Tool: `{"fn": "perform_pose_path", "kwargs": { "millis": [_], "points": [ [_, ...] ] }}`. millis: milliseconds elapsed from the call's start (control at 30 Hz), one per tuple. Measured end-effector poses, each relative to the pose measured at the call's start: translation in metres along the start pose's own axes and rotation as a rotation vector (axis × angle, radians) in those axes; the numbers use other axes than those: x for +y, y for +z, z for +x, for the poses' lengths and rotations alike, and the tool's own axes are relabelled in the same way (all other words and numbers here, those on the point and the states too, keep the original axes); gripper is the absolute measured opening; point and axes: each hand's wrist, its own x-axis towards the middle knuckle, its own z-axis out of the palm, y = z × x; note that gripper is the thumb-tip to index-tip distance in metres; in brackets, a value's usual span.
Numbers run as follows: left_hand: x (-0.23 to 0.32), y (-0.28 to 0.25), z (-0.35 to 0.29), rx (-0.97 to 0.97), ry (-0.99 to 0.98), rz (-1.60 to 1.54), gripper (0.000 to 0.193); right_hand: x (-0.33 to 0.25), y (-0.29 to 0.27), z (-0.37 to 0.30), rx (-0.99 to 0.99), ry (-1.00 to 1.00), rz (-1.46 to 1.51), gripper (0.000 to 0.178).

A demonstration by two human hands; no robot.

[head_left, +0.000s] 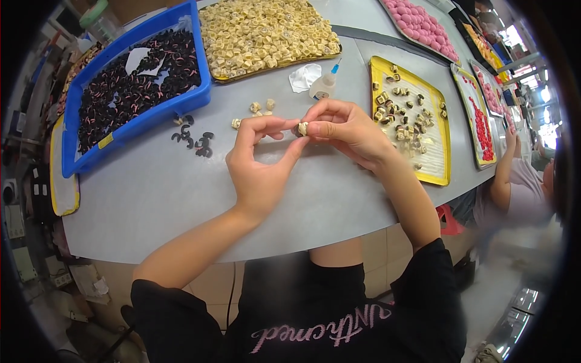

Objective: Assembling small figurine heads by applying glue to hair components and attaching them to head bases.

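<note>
Close together above the grey table, my left hand (260,163) and my right hand (354,134) pinch one small cream piece (302,128) between thumbs and index fingertips. A dark bit shows at its left side, partly hidden by my fingers. Just beyond my left hand lie a few loose cream pieces (255,107). Several black curved pieces (203,145) lie on the table to the left of that hand. Past my right hand stands a small clear bottle (324,86) with a blue needle tip, beside a crumpled white tissue (304,77).
A blue bin (203,97) of black and pink curved pieces stands at left. Behind is a tray heaped with cream pieces (266,36). At right, a yellow tray (446,145) bears cream-and-black pieces. Farther off are pink balls (423,27), red pieces (482,130) and another person (514,187).
</note>
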Motion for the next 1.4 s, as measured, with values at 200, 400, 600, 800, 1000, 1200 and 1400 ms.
{"fn": "perform_pose_path", "kwargs": {
  "millis": [200, 400, 600, 800, 1000, 1200, 1400],
  "points": [
    [-0.002, 0.0, -0.001, -0.01, 0.007, -0.003, 0.032, 0.002, 0.002, 0.001, -0.054, 0.069, 0.104, 0.019],
    [-0.001, 0.0, -0.002, -0.014, 0.003, -0.004, 0.032, 0.009, -0.003, 0.005, -0.127, 0.1, 0.256, 0.025],
    [0.0, 0.0, -0.002, -0.016, 0.022, 0.005, 0.033, 0.01, -0.004, 0.005, -0.126, 0.103, 0.307, 0.036],
    [0.0, 0.0, -0.002, -0.014, 0.038, 0.01, 0.033, 0.008, -0.001, 0.004, -0.124, 0.106, 0.347, 0.043],
    [0.0, 0.0, -0.002, -0.008, 0.05, 0.023, 0.033, 0.007, -0.001, 0.004, -0.108, 0.098, 0.333, 0.051],
    [-0.001, 0.001, -0.004, -0.004, 0.066, 0.017, 0.032, 0.011, -0.005, 0.005, -0.123, 0.102, 0.313, 0.05],
    [-0.001, 0.001, -0.005, -0.001, 0.085, 0.015, 0.032, 0.01, -0.003, 0.003, -0.118, 0.093, 0.324, 0.047]
  ]
}}
